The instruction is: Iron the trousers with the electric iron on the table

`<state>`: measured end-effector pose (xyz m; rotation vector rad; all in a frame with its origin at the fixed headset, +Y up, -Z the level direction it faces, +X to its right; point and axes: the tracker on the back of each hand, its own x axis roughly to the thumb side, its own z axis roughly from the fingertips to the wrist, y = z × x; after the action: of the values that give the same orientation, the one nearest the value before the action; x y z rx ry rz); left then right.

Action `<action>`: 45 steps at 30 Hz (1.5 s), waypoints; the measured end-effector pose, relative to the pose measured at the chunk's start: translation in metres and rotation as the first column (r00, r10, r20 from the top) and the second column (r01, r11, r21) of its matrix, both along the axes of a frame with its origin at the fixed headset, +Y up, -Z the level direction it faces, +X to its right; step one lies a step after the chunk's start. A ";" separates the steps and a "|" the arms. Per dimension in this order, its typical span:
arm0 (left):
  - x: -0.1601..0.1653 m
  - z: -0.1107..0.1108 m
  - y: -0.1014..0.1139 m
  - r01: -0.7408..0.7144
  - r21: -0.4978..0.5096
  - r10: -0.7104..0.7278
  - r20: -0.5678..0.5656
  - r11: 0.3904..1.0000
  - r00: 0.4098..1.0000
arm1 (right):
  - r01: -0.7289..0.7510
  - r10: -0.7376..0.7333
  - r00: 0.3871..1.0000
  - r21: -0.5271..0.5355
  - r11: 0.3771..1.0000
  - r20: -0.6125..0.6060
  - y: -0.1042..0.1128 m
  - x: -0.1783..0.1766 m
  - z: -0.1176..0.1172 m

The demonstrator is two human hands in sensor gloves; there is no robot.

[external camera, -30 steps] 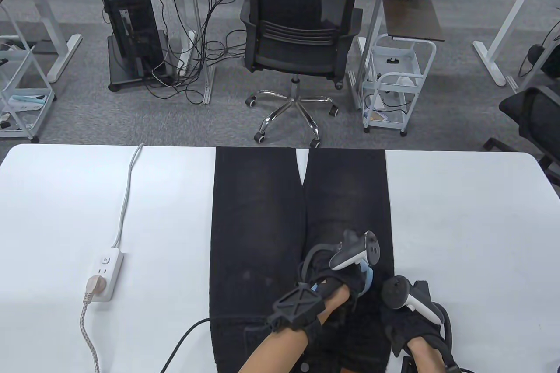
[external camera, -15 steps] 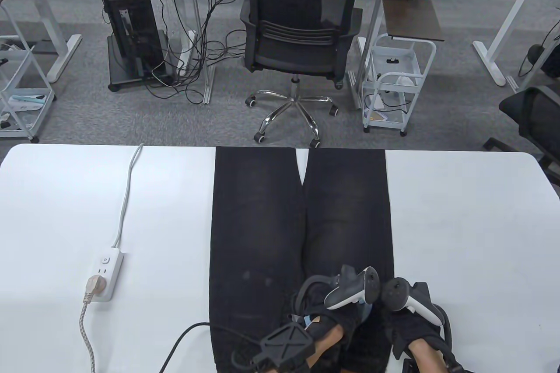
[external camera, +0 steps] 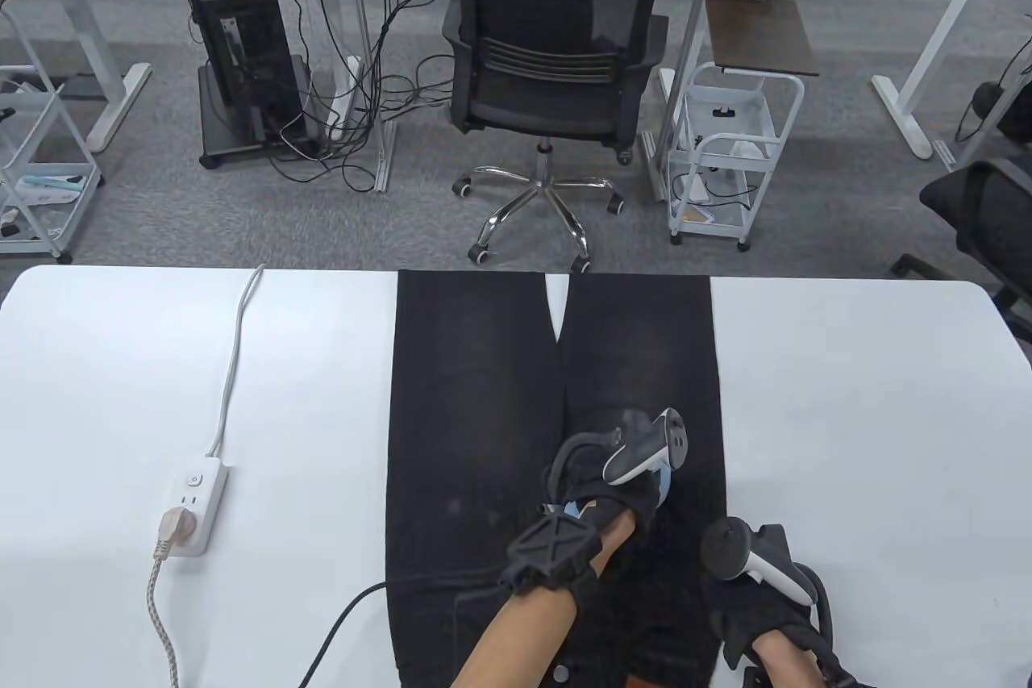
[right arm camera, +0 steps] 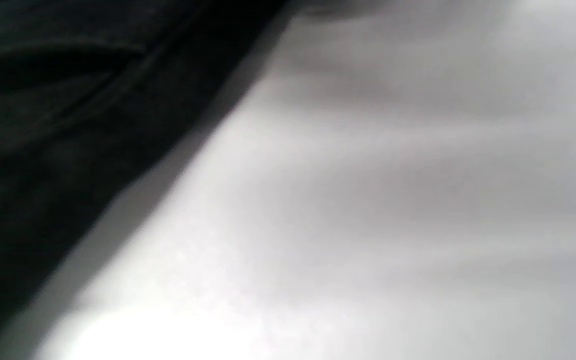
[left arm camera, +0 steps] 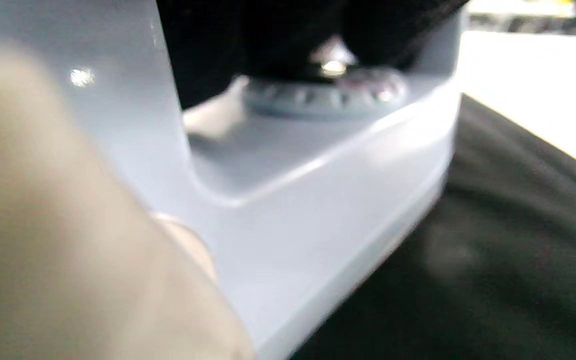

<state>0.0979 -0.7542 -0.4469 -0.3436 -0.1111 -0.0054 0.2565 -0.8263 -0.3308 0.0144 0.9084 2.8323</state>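
Note:
Black trousers (external camera: 476,414) lie flat on the white table (external camera: 855,414), legs pointing away from me. My left hand (external camera: 617,498) grips the handle of a pale blue electric iron (external camera: 663,481) that sits on the right trouser leg. In the left wrist view the iron's body (left arm camera: 318,165) and its dial (left arm camera: 325,90) fill the frame, with the trousers (left arm camera: 493,260) under it. My right hand (external camera: 758,607) rests on the trousers' right edge near the waist. The right wrist view shows only the trousers' edge (right arm camera: 43,125) and the table (right arm camera: 368,200).
A white power strip (external camera: 192,506) lies on the table's left part, with a plug in it and a braided cord (external camera: 161,623) running to the near edge. A black cable (external camera: 339,623) crosses the trousers' near left. An office chair (external camera: 552,59) stands beyond the far edge.
My left hand drew the iron back toward the waist, then pushed it away again up the right leg. My right hand stayed in place.

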 end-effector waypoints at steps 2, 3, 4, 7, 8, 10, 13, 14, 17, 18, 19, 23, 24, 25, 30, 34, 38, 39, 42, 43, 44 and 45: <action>-0.001 -0.005 0.000 0.001 0.006 -0.001 -0.020 1.000 1.000 | 0.001 -0.001 1.000 0.000 1.000 -0.001 0.000 0.000 0.000; -0.001 -0.006 0.000 -0.001 0.003 0.001 -0.026 1.000 1.000 | 0.002 -0.002 1.000 0.000 1.000 0.000 0.000 0.000 0.001; -0.001 -0.006 0.000 0.000 0.001 0.000 -0.025 1.000 1.000 | 0.001 -0.001 1.000 0.001 1.000 0.000 0.000 -0.001 0.001; -0.003 -0.005 -0.001 -0.015 -0.015 0.015 -0.023 1.000 1.000 | 0.005 -0.005 1.000 -0.001 1.000 0.001 0.000 -0.001 0.001; -0.004 -0.004 -0.001 -0.020 -0.023 0.020 -0.017 1.000 1.000 | 0.006 -0.006 1.000 0.000 1.000 0.001 0.000 -0.001 0.001; -0.004 0.003 -0.001 -0.015 -0.037 0.015 -0.007 0.999 1.000 | 0.016 -0.016 1.000 -0.006 1.000 0.003 0.000 0.000 0.001; -0.003 0.016 0.000 -0.012 -0.046 0.012 0.001 0.999 1.000 | 0.025 -0.025 1.000 -0.011 1.000 0.004 0.000 0.000 0.000; -0.003 0.018 0.000 -0.014 -0.047 0.014 -0.009 0.999 1.000 | 0.031 -0.031 0.999 -0.014 0.999 0.006 0.000 0.001 0.000; -0.003 0.034 0.001 -0.026 -0.092 0.028 0.021 0.995 0.999 | 0.053 -0.053 0.999 -0.020 0.998 0.014 -0.001 0.003 0.000; -0.002 0.042 0.002 -0.034 -0.108 0.037 0.030 0.994 0.999 | 0.057 -0.057 0.998 -0.021 0.998 0.016 -0.001 0.004 0.000; -0.001 0.048 0.002 -0.050 -0.121 0.054 0.035 0.991 0.998 | 0.060 -0.060 0.998 -0.021 0.998 0.016 -0.001 0.004 0.000; 0.002 0.078 -0.002 -0.081 -0.149 0.094 0.083 0.986 0.992 | 0.078 -0.078 0.997 -0.018 0.997 0.028 -0.001 0.006 -0.001; 0.004 0.089 -0.001 -0.089 -0.148 0.104 0.099 0.985 0.990 | 0.082 -0.081 0.996 -0.018 0.997 0.031 -0.001 0.006 0.000; 0.006 0.095 -0.001 -0.075 -0.145 0.091 0.112 0.987 0.990 | 0.083 -0.082 0.996 -0.017 0.996 0.033 -0.001 0.007 0.000; 0.004 0.122 -0.001 -0.065 -0.085 0.074 0.111 0.994 0.991 | 0.089 -0.089 0.995 -0.013 0.996 0.038 -0.001 0.008 0.000; 0.004 0.129 -0.001 -0.049 -0.043 0.054 0.119 0.998 0.991 | 0.086 -0.086 0.996 -0.012 0.996 0.036 -0.001 0.008 0.000; 0.006 0.118 -0.001 -0.025 -0.026 0.028 0.128 0.999 0.991 | 0.080 -0.079 0.996 -0.013 0.997 0.036 -0.001 0.008 0.000; 0.006 0.116 -0.001 -0.025 -0.027 0.028 0.126 0.999 0.992 | 0.078 -0.078 0.996 -0.013 0.997 0.035 -0.001 0.008 0.000; 0.012 0.092 -0.001 -0.014 0.009 0.013 0.107 1.000 0.994 | 0.079 -0.078 0.996 -0.019 0.997 0.037 0.000 0.008 0.000; 0.013 0.085 -0.002 -0.011 0.015 0.010 0.100 1.000 0.995 | 0.078 -0.077 0.996 -0.021 0.997 0.037 0.000 0.008 0.000; 0.015 0.078 -0.002 -0.015 0.026 0.011 0.114 1.000 0.993 | 0.075 -0.075 0.997 -0.022 0.997 0.036 0.000 0.008 0.000; 0.018 0.072 -0.002 -0.006 0.047 0.001 0.105 0.999 0.995 | 0.074 -0.073 0.997 -0.023 0.997 0.036 0.000 0.008 0.000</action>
<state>0.1155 -0.7564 -0.3744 -0.2958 -0.2150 -0.0222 0.2641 -0.8263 -0.3312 -0.0042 0.9158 2.7450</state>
